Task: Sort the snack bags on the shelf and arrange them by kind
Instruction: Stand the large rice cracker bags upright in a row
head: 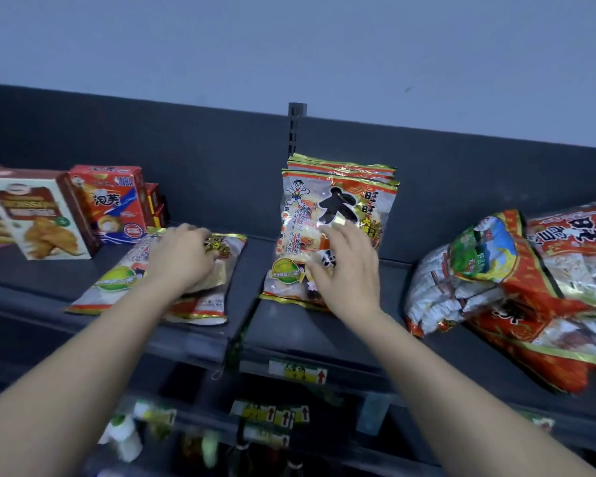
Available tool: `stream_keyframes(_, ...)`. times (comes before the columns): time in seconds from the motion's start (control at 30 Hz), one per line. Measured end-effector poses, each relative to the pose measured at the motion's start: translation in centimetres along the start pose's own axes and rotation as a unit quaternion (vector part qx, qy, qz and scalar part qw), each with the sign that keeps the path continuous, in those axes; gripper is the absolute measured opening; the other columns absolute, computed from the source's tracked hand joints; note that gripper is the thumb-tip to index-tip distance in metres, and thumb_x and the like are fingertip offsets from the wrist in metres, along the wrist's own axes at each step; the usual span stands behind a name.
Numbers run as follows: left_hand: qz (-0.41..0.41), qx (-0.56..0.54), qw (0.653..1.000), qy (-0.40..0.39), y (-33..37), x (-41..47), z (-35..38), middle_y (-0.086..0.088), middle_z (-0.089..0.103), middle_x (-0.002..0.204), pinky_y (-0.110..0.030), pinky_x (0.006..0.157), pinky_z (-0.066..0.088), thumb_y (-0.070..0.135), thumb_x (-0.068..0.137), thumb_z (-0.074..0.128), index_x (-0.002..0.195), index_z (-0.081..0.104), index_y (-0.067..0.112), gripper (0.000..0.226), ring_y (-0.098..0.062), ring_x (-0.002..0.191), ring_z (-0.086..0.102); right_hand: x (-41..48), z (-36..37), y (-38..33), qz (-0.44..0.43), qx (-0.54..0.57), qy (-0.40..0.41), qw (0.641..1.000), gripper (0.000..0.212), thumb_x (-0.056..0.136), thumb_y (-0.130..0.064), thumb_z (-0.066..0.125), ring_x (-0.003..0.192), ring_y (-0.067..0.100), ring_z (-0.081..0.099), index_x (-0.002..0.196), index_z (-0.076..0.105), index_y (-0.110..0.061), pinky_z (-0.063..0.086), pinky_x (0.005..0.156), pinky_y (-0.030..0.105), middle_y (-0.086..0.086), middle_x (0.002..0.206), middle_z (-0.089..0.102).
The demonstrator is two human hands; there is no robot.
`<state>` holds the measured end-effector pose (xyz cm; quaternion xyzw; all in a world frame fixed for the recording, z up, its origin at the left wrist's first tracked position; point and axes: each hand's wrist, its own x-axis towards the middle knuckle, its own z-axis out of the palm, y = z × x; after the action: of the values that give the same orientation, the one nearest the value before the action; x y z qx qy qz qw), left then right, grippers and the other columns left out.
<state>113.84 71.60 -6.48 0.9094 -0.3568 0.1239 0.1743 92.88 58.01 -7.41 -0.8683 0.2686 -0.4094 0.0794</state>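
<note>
Landmark: standing stack of bags [338, 215], propped against shelf [310, 332] back wall.

Flat bag [124, 280] lies left of stack, same kind by print.

Left hand [183, 256] curled down on flat bag's upper half; firm hold or mere press, cannot tell.

Right hand [344, 270] fingers spread, flat on front of stack, steadying, not gripping.

Big red bags [516, 290] slumped right of stack; boxes [83, 208] far left.

Handling guess: light, crinkly film, slippery, crackers inside brittle. Pinch sealed edge or cup sides; no squeezing middle.

Glossy crinkled plastic snack bags [334, 232], matt dark shelf [289, 325], glossy cardboard boxes [112, 201]
</note>
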Motion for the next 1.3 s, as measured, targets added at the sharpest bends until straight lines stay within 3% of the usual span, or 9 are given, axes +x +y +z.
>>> stream_keyframes(0.23, -0.191, 0.029, 0.969, -0.154, -7.2, -2.2, -0.6, -0.011, 0.035, 0.149, -0.051, 0.107, 0.032, 0.065, 0.083, 0.055, 0.144, 0.035, 0.025, 0.076, -0.036, 0.135, 0.035, -0.9, 4.1, -5.9, 0.003, 0.022, -0.294, 0.956, 0.068, 0.090, -0.052, 0.059, 0.133, 0.027, 0.042, 0.147, 0.038, -0.020, 0.040, 0.104, 0.044, 0.004, 0.143, 0.049)
stream_keyframes(0.37, -0.251, -0.147, 0.937, -0.193, -10.4, -1.7, -0.2, -0.015, 0.046, 0.143, -0.046, 0.103, 0.042, 0.065, 0.070, 0.071, 0.150, 0.020, 0.013, 0.108, -0.033, 0.128, 0.047, -0.7, 6.0, -8.9, 0.019, 0.024, -0.381, 0.924, 0.069, 0.096, -0.054, 0.047, 0.133, 0.030, 0.043, 0.151, 0.029, -0.017, 0.041, 0.103, 0.039, 0.009, 0.145, 0.048)
stream_keyframes(0.43, -0.280, -0.230, 0.916, -0.169, -10.9, -1.5, -0.3, -0.017, 0.052, 0.136, -0.041, 0.095, 0.046, 0.052, 0.075, 0.076, 0.145, 0.027, 0.000, 0.100, -0.031, 0.119, 0.053, -0.3, 6.8, -10.2, 0.066, 0.073, -0.391, 0.915, 0.065, 0.097, -0.056, 0.042, 0.131, 0.028, 0.046, 0.149, 0.032, -0.018, 0.040, 0.099, 0.033, 0.006, 0.144, 0.049)
stream_keyframes(0.57, -0.297, -0.372, 0.868, -0.139, -11.6, -0.7, 0.5, -0.016, 0.063, 0.118, -0.034, 0.070, 0.048, 0.033, 0.078, 0.080, 0.121, 0.052, -0.002, 0.062, -0.028, 0.094, 0.061, 0.7, 9.0, -10.3, 0.230, 0.197, -0.332, 0.893, 0.061, 0.096, -0.050, 0.050, 0.124, 0.027, 0.051, 0.143, 0.039, -0.011, 0.040, 0.101, 0.033, 0.006, 0.141, 0.050)
stream_keyframes(0.7, -0.234, -0.526, 0.815, -0.066, -11.3, -1.0, 0.8, -0.009, 0.065, 0.114, -0.032, 0.071, 0.053, 0.011, 0.077, 0.080, 0.124, 0.052, 0.011, 0.056, -0.022, 0.090, 0.065, 0.7, 10.4, -9.3, 0.362, 0.304, -0.252, 0.845, 0.097, 0.079, -0.053, 0.071, 0.111, 0.023, 0.053, 0.151, 0.024, -0.008, 0.047, 0.096, 0.042, 0.010, 0.135, 0.052)
stream_keyframes(0.9, -0.065, -0.633, 0.771, -0.025, -7.2, -1.4, -0.4, -0.003, 0.057, 0.126, -0.032, 0.091, 0.051, -0.003, 0.077, 0.075, 0.127, 0.041, 0.023, 0.066, -0.018, 0.111, 0.060, 0.8, 6.3, -8.4, 0.254, 0.293, -0.059, 0.920, 0.067, 0.081, -0.054, 0.067, 0.112, 0.014, 0.054, 0.136, 0.047, -0.022, 0.049, 0.095, 0.039, -0.011, 0.121, 0.054)
stream_keyframes(1.07, 0.006, -0.567, 0.814, -0.129, -0.6, -2.0, 1.3, 0.002, 0.064, 0.118, -0.039, 0.096, 0.051, 0.009, 0.075, 0.080, 0.129, 0.044, 0.023, 0.066, -0.015, 0.104, 0.064, -1.8, 2.6, -3.9, 0.271, 0.216, 0.067, 0.936, 0.055, 0.079, -0.054, 0.061, 0.108, 0.015, 0.054, 0.124, 0.052, -0.024, 0.046, 0.091, 0.038, -0.009, 0.113, 0.057)
stream_keyframes(1.2, 0.012, -0.478, 0.852, -0.215, 3.7, -2.9, 3.6, 0.002, 0.063, 0.107, -0.040, 0.091, 0.052, 0.019, 0.071, 0.085, 0.116, 0.044, 0.020, 0.061, -0.015, 0.095, 0.063, -4.5, 1.0, 0.5, 0.319, 0.094, 0.026, 0.943, 0.056, 0.073, -0.074, 0.050, 0.104, 0.022, 0.054, 0.099, 0.054, -0.025, 0.045, 0.088, 0.041, -0.003, 0.104, 0.056)
stream_keyframes(1.3, -0.011, -0.449, 0.854, -0.262, 5.2, -2.2, 4.5, -0.001, 0.060, 0.110, -0.041, 0.092, 0.051, 0.020, 0.067, 0.088, 0.119, 0.039, 0.016, 0.071, -0.019, 0.101, 0.061, -5.1, 0.2, 2.5, 0.373, 0.097, -0.045, 0.922, 0.081, 0.059, -0.087, 0.048, 0.118, 0.023, 0.049, 0.112, 0.058, -0.027, 0.042, 0.100, 0.046, 0.002, 0.123, 0.053)
